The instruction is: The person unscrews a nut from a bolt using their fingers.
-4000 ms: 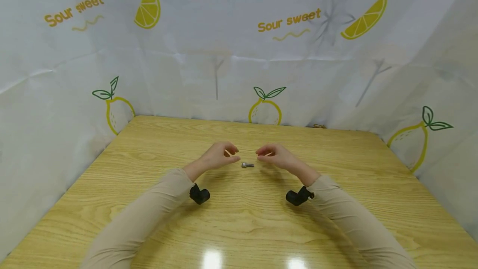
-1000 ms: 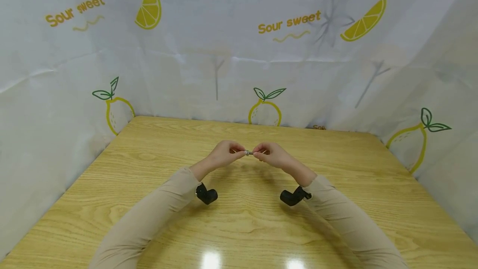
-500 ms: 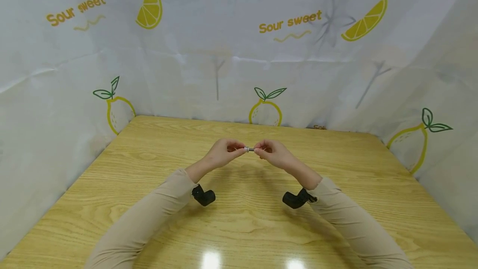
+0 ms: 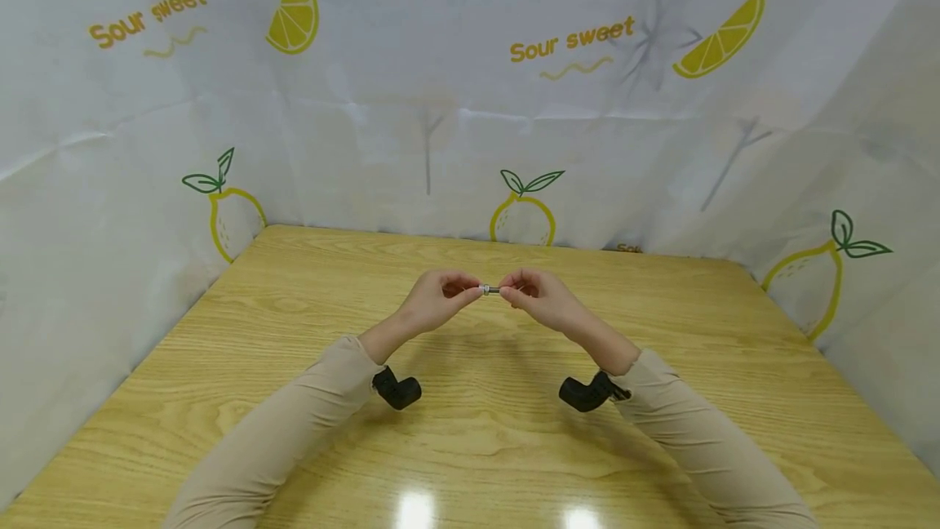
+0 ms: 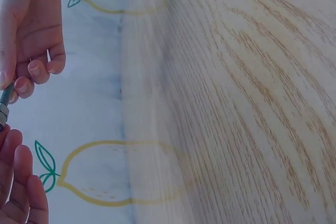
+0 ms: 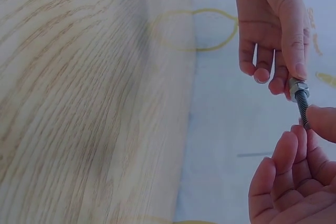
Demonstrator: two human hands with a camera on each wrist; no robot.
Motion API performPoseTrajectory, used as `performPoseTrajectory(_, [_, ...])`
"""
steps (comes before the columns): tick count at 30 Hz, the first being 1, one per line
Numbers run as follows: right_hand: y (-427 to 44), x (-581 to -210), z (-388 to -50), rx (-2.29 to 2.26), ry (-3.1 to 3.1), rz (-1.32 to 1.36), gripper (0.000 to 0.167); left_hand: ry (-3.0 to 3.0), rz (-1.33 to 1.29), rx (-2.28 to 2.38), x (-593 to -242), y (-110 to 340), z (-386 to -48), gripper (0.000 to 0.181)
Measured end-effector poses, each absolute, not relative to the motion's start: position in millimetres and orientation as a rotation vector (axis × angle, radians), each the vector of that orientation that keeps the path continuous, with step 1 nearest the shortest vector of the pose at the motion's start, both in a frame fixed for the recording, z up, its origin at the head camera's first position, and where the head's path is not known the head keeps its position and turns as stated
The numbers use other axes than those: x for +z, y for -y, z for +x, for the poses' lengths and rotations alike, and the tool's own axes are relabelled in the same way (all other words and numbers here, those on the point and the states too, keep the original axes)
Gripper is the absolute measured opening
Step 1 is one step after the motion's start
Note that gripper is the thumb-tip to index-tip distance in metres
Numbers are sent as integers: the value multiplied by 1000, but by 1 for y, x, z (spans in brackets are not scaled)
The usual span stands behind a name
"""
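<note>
A small silver bolt [image 6: 302, 103] with a threaded shank is held level above the table, between both hands. A hex nut [image 6: 299, 87] sits on it at the left-hand end, close against what seems to be the bolt's head, partly covered by fingers. My left hand [image 4: 433, 300] pinches that thick end between thumb and fingertips. From the other side, my right hand [image 4: 547, 300] pinches the tip of the threaded shank with thumb and index finger. In the left wrist view, only part of the bolt [image 5: 6, 96] shows at the edge.
A wood-grain table [image 4: 485, 447] spreads beneath both arms. Behind it and at the sides hangs a white cloth [image 4: 396, 162] printed with lemons. Black wrist mounts [image 4: 396, 388] hang under the sleeves.
Four seconds ago the bolt lay on the table between two separate hands. Both hands have since gripped its ends and lifted it; lately they rose slightly more.
</note>
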State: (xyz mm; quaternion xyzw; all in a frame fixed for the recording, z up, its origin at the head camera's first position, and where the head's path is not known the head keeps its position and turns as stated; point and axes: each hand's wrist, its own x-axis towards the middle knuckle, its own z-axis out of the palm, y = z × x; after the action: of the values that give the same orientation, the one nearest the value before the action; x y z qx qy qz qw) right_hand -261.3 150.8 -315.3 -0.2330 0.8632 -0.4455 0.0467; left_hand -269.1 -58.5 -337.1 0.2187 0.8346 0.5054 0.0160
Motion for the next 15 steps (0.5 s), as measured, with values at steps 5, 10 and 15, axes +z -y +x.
performPoseTrajectory(5, [-151, -314, -259, -1380, -2623, -700, 23, -2598, 696, 1608, -336, 58, -266, 23])
performPoseTrajectory(10, [-150, -315, -258, -1384, -2623, -668, 27, -2638, 730, 1611, -337, 56, -264, 21])
performPoseTrajectory(15, [-146, -318, -257, -1361, -2613, -681, 33, -2646, 800, 1625, -340, 54, -265, 22])
